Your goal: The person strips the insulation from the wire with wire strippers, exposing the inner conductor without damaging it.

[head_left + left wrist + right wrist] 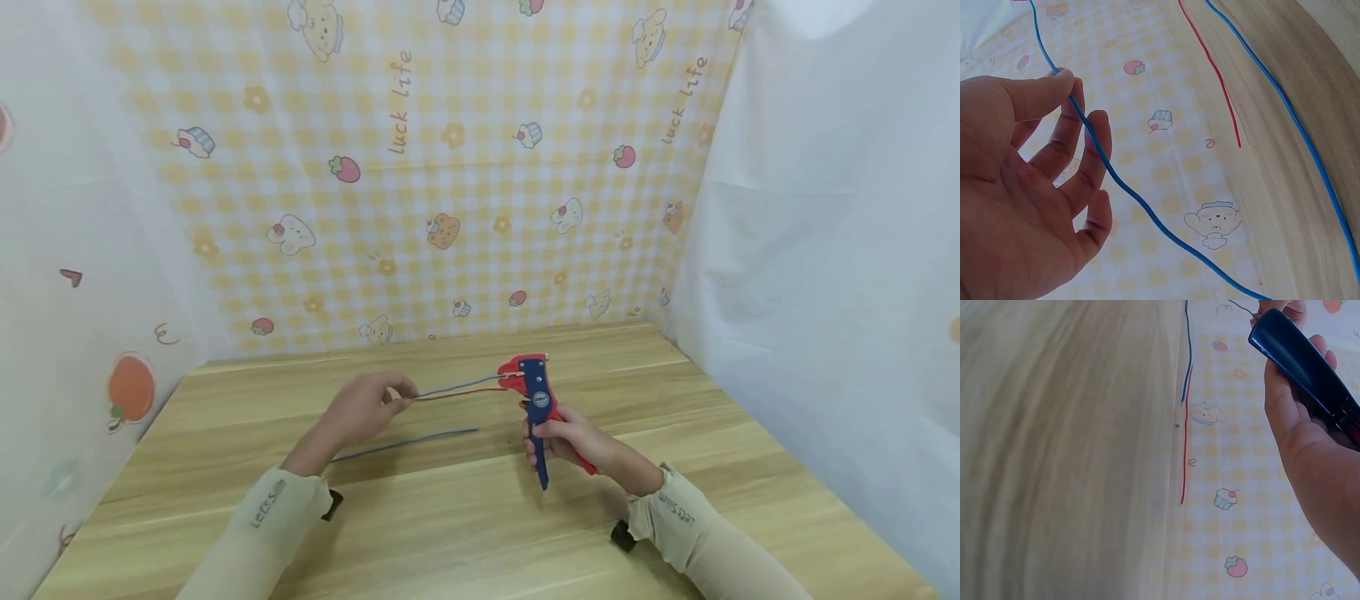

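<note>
My left hand point(367, 408) pinches a blue wire point(1147, 209) between thumb and forefinger, the other fingers loosely bent beside it. From there the wire runs right to the red head of a wire stripper point(537, 400), its far end at the tool's mouth. My right hand point(573, 442) grips the stripper by its dark blue and red handles, the tool upright above the table. Below the held wire lies a red wire point(1185, 450) on the wood. Another blue wire point(405, 442) lies nearer me, partly hidden behind my left forearm in the head view.
A wood-grain table point(465, 533) spans the space below both arms. Behind it hangs a yellow checked cloth point(450, 192) with cartoon prints. White cloth walls point(825, 208) close off both sides. Black straps show at both sleeve cuffs.
</note>
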A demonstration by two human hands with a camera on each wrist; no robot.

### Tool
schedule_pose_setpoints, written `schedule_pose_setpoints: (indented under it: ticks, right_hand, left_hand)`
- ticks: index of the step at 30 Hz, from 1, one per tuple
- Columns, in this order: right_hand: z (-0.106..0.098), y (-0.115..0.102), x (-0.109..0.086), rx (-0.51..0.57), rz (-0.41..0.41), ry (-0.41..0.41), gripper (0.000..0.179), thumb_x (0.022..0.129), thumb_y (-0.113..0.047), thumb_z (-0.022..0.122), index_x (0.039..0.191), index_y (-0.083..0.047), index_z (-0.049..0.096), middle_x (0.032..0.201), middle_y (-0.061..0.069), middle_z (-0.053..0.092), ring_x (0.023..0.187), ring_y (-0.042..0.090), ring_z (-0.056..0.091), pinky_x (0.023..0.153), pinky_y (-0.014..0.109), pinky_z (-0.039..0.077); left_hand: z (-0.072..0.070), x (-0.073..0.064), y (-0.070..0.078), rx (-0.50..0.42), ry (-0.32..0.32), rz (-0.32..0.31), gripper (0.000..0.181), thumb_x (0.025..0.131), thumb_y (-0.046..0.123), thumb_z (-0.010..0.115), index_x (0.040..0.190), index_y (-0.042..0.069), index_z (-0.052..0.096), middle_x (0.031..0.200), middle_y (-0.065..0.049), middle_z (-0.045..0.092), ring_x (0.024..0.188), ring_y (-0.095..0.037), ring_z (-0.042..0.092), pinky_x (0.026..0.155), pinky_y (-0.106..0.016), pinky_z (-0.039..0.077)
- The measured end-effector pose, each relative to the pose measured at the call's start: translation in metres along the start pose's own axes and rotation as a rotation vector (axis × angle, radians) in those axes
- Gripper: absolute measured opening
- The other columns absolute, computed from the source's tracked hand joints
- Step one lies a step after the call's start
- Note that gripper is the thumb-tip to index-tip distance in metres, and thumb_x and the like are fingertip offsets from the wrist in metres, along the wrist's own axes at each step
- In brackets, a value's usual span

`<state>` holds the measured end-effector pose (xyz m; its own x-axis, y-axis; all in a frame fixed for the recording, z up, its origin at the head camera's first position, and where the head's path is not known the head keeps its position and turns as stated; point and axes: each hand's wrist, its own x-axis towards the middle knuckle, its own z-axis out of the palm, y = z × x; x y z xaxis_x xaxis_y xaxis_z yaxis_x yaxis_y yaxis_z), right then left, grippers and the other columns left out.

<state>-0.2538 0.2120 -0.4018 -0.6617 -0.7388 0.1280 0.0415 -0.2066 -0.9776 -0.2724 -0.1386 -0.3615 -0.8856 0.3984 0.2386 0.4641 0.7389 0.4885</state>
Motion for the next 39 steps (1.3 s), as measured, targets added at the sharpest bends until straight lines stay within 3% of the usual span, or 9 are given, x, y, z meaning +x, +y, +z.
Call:
schedule_pose_setpoints:
  ticks: [8, 15, 22, 29, 39]
  right_hand:
    - [0.001, 0.003, 0.001, -0.018, -0.012, -0.017, 0.012, 0.097, -0.002, 0.044, 0.104, -0.001, 0.053, 0.086, 0.008, 0.062, 0.076, 0.018, 0.065, 0.075, 0.036, 0.057]
    - [0.007, 0.002, 0.0, -0.035, 0.033, 0.055, 0.01, 0.098, -0.002, 0.044, 0.108, -0.003, 0.043, 0.077, 0.004, 0.057, 0.068, 0.016, 0.061, 0.069, 0.034, 0.057]
    - [0.008, 0.004, -0.002, -0.04, 0.02, 0.072, 0.006, 0.098, -0.004, 0.045, 0.104, -0.005, 0.043, 0.077, 0.004, 0.057, 0.069, 0.015, 0.061, 0.07, 0.032, 0.057]
    - [0.01, 0.001, -0.002, -0.011, 0.02, 0.037, 0.006, 0.098, -0.006, 0.046, 0.103, -0.004, 0.043, 0.078, 0.003, 0.058, 0.071, 0.015, 0.061, 0.071, 0.033, 0.058]
    - [0.015, 0.0, 0.0, 0.054, 0.026, -0.008, 0.005, 0.097, -0.005, 0.044, 0.095, -0.006, 0.048, 0.077, 0.001, 0.053, 0.068, 0.015, 0.054, 0.07, 0.034, 0.053]
  left_hand:
    - [0.0, -0.002, 0.0, -0.031, -0.012, 0.012, 0.013, 0.094, 0.012, 0.067, 0.104, 0.017, 0.073, 0.102, 0.003, 0.071, 0.084, -0.014, 0.062, 0.067, -0.035, 0.05]
    - [0.004, -0.002, -0.004, -0.069, -0.018, 0.019, 0.014, 0.094, 0.01, 0.067, 0.104, 0.017, 0.073, 0.103, 0.002, 0.07, 0.083, -0.014, 0.061, 0.066, -0.032, 0.05]
    - [0.012, -0.001, -0.001, -0.16, -0.012, 0.082, 0.014, 0.094, 0.008, 0.065, 0.106, 0.012, 0.072, 0.103, 0.001, 0.07, 0.084, -0.012, 0.061, 0.068, -0.029, 0.052]
    - [0.023, 0.011, 0.019, -0.248, 0.051, 0.165, 0.011, 0.096, 0.014, 0.066, 0.105, 0.014, 0.072, 0.1, 0.002, 0.071, 0.078, -0.01, 0.063, 0.061, -0.028, 0.052]
    - [0.039, 0.021, 0.045, -0.219, 0.194, 0.193, 0.005, 0.094, 0.015, 0.069, 0.096, 0.017, 0.074, 0.088, 0.007, 0.068, 0.055, -0.007, 0.05, 0.048, -0.026, 0.043]
